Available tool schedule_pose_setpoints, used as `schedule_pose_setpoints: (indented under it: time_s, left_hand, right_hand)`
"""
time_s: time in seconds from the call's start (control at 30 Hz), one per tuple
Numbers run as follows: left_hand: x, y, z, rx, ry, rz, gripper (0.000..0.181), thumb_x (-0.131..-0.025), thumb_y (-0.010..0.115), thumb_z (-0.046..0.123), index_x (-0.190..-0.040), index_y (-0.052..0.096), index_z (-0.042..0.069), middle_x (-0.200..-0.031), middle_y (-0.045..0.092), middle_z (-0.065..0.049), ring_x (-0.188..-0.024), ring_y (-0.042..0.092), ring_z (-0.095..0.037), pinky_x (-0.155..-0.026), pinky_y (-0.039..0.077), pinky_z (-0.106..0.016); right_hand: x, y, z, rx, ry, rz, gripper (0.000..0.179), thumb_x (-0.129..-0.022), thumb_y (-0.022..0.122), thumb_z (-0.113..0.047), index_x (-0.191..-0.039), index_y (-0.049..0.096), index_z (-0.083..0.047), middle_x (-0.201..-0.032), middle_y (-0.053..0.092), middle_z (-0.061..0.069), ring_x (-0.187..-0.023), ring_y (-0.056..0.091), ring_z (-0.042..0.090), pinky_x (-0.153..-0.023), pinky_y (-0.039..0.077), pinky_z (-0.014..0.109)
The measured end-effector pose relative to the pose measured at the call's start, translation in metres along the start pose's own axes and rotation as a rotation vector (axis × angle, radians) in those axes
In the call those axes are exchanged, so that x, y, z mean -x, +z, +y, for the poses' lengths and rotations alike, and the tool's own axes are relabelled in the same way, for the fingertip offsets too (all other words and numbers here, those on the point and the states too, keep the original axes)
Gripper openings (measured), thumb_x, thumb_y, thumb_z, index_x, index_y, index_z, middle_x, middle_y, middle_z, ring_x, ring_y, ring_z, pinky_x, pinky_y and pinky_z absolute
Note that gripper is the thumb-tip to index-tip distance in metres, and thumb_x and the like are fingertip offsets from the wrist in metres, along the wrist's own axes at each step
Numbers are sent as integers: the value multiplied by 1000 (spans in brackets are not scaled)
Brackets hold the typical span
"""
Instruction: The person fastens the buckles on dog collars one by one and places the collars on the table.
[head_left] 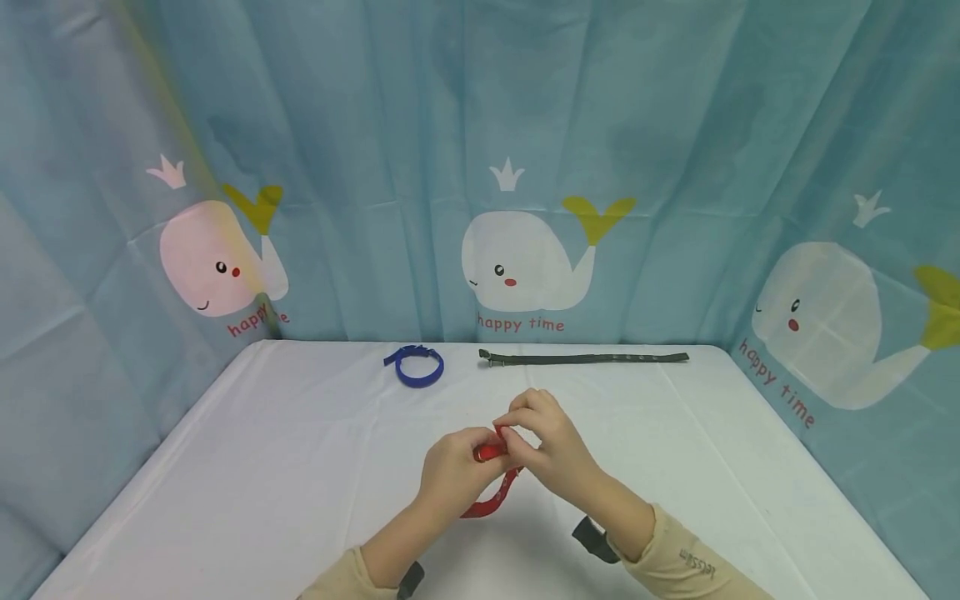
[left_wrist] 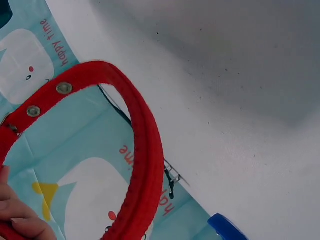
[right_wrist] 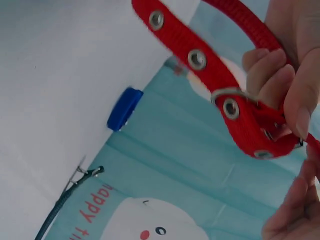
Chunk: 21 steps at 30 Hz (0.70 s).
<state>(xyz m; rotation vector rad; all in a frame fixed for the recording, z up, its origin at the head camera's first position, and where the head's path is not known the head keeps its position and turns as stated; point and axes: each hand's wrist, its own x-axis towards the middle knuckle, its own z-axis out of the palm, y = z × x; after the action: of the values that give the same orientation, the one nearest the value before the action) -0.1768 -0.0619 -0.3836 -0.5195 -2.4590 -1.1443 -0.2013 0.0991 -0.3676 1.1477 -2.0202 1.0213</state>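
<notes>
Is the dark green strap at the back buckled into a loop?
No. The dark green strap lies flat and straight, unlike the looped blue collar.

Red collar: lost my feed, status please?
Both hands, left hand and right hand, pinch the red collar at its buckle above the table. Blue collar, green collar lie apart behind.

A white desk (head_left: 300,467) carries two collars along its far edge: a blue collar (head_left: 417,365), buckled into a loop, lies left of centre, and a dark green collar (head_left: 585,358) lies stretched out flat just to its right.
</notes>
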Motion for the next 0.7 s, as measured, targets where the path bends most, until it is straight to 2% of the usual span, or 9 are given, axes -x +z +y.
schedule_pose_setpoints:
  time_s: [0.17,0.27,0.37,0.5,0.6,0.7]
  left_hand:
    - [0,1,-1,-19,-45,-71,20,-76,84,27,-79,73,10,-67,65,6,-60,53,-4,-53,43,-19]
    - [-1,2,0,-6,-92,-112,21,-75,83,27,-84,74,11,-72,68,5,-65,58,-7,-56,46,-20]
    - [-1,1,2,11,-144,-128,24,-75,83,28,-89,75,10,-75,69,4,-67,60,-10,-58,47,-21]
    - [-3,-1,4,35,-195,-142,28,-77,82,31,-96,74,12,-80,70,3,-71,61,-12,-60,49,-24]
    - [-3,-5,5,116,-246,-185,27,-83,76,30,-104,73,12,-88,70,1,-79,61,-16,-65,51,-30]
    - [-3,-9,5,263,-300,-247,27,-90,67,24,-111,71,8,-97,70,-3,-89,62,-21,-74,51,-39]
  right_hand:
    - [1,-2,-1,-83,98,11,19,-80,64,13,-89,68,-4,-80,65,1,-72,56,12,-64,51,24]
    - [-2,-7,-3,-100,140,72,20,-81,63,15,-89,68,-3,-79,65,2,-69,55,13,-62,50,24]
    - [-6,-14,-5,-109,190,128,18,-84,61,14,-91,68,-2,-79,65,3,-68,55,13,-62,49,24]
    - [-6,-22,-5,-130,298,165,14,-87,60,11,-94,68,1,-84,67,4,-72,58,14,-67,51,23]
    - [-5,-25,-5,-168,372,181,12,-88,60,10,-95,67,3,-86,68,6,-76,62,16,-72,53,23]
    - [-3,-27,-3,-211,414,187,10,-89,60,9,-96,67,4,-87,68,9,-79,62,16,-73,54,23]
